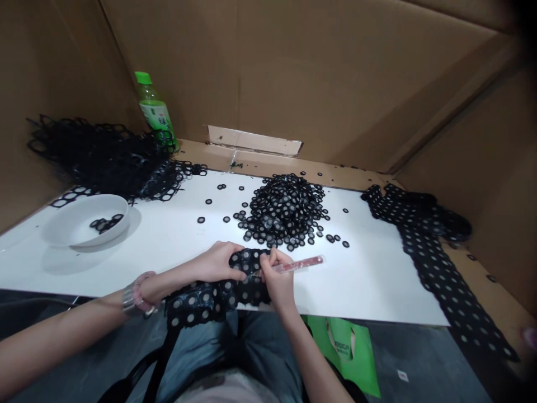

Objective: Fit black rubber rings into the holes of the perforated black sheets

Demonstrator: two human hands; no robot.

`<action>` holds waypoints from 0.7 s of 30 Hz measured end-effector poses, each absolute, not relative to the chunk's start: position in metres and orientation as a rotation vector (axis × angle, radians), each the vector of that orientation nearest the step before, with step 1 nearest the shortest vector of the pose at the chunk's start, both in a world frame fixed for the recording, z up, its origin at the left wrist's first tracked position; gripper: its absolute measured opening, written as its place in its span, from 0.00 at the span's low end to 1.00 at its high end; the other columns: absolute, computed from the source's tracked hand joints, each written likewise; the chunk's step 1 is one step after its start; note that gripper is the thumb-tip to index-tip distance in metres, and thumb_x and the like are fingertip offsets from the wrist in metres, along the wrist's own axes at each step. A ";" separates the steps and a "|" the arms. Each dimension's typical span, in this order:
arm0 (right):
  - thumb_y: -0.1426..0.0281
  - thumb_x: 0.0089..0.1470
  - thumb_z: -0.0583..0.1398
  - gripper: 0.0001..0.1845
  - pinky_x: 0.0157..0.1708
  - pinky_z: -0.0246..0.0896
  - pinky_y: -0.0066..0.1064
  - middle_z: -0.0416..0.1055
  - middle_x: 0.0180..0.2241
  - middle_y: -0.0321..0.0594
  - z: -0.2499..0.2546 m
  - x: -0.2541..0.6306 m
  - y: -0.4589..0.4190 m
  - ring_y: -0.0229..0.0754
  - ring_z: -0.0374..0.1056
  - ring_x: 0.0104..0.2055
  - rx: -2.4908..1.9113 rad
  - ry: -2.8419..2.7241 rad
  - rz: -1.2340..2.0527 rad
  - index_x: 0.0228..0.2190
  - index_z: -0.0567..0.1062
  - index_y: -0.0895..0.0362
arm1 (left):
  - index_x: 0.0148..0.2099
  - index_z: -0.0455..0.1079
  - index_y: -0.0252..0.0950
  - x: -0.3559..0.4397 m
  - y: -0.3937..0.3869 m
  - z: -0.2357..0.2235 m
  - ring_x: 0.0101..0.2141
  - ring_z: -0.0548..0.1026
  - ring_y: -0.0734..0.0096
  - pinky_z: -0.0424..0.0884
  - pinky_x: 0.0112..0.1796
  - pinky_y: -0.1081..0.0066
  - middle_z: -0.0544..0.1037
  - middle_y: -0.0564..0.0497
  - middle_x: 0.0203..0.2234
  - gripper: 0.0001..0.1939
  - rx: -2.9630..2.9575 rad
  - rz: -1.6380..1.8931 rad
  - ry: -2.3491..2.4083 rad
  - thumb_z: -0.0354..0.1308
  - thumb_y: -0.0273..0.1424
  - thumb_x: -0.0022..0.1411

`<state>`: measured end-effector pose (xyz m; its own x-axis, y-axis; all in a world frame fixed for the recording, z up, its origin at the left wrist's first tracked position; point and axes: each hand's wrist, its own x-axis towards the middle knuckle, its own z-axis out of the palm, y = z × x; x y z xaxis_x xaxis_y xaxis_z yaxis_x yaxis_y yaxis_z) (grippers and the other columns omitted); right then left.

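My left hand [218,263] grips a black strip of ring-patterned mesh [218,296], which drapes over the front edge of the white board [361,285]. My right hand [279,278] holds a slim craft knife with a glittery pink handle [298,265], its tip at the strip and its blade hidden. A heap of small black rings with pale centres [283,210] lies just beyond my hands, and several loose rings [201,220] are scattered about it. A beaded bracelet and watch [135,294] circle my left wrist.
A white bowl [86,221] holds a few rings at the left. Behind it lies a tangled black cut-out lattice [100,157], near a green-capped bottle [155,109]. A long perforated black strip [432,263] runs off the right side. Cardboard walls surround the board, and a green bag [344,352] sits below its edge.
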<state>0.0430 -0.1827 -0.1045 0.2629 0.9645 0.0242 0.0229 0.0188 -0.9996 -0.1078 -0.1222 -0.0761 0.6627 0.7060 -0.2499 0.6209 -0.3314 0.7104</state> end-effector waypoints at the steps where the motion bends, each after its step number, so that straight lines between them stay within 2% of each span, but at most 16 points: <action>1: 0.73 0.43 0.55 0.17 0.19 0.45 0.27 0.48 0.13 0.26 -0.106 0.043 -0.183 0.32 0.48 0.17 -1.352 -1.079 0.954 0.14 0.51 0.53 | 0.34 0.70 0.34 -0.108 -0.122 -0.076 0.28 0.68 0.68 0.61 0.28 0.75 0.72 0.55 0.24 0.14 2.067 0.121 1.027 0.59 0.38 0.46; 6: 0.77 0.37 0.52 0.14 0.19 0.42 0.26 0.46 0.13 0.26 -0.103 0.043 -0.181 0.32 0.45 0.18 -1.423 -1.255 0.775 0.13 0.49 0.54 | 0.32 0.69 0.36 -0.108 -0.125 -0.076 0.31 0.68 0.64 0.61 0.32 0.73 0.70 0.56 0.22 0.12 2.125 0.098 1.060 0.58 0.38 0.47; 14: 0.76 0.37 0.51 0.14 0.19 0.41 0.26 0.46 0.14 0.27 -0.103 0.043 -0.184 0.32 0.46 0.18 -1.423 -1.313 0.758 0.14 0.48 0.54 | 0.36 0.69 0.36 -0.109 -0.130 -0.076 0.39 0.66 0.59 0.59 0.44 0.67 0.73 0.54 0.29 0.12 2.076 0.118 1.045 0.56 0.35 0.48; 21: 0.76 0.39 0.51 0.14 0.19 0.41 0.26 0.46 0.14 0.27 -0.106 0.043 -0.184 0.32 0.46 0.18 -1.403 -1.353 0.748 0.14 0.48 0.54 | 0.37 0.69 0.34 -0.108 -0.129 -0.078 0.38 0.67 0.61 0.59 0.46 0.66 0.74 0.54 0.30 0.13 1.990 0.180 1.004 0.56 0.33 0.47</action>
